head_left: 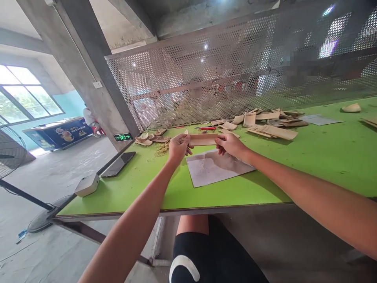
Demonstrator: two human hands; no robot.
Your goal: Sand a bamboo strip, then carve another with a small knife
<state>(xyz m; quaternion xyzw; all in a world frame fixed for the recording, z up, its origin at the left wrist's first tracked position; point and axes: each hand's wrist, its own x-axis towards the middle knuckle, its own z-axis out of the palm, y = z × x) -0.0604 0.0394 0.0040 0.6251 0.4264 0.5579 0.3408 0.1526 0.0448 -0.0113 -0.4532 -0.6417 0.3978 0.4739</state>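
Between my two hands a short, pale brown piece of split bamboo [204,140] is held level above the table. My left hand [179,147] grips its left end, thumb on top and fingers curled behind. The right end is pinched by my right hand [231,145]. Below the piece lies a white sheet of paper [218,173] with small bits on it and a shadow across it. Just behind, a red-handled tool [206,128] rests on the table; its kind is hard to make out.
On the green table [309,169], a pile of bamboo pieces [271,124] lies at the back right. Shavings [163,148] and scraps [149,138] are left of my hands. A tablet [119,164] and white box [87,184] sit along the left edge. A perforated metal screen [191,86] stands behind.
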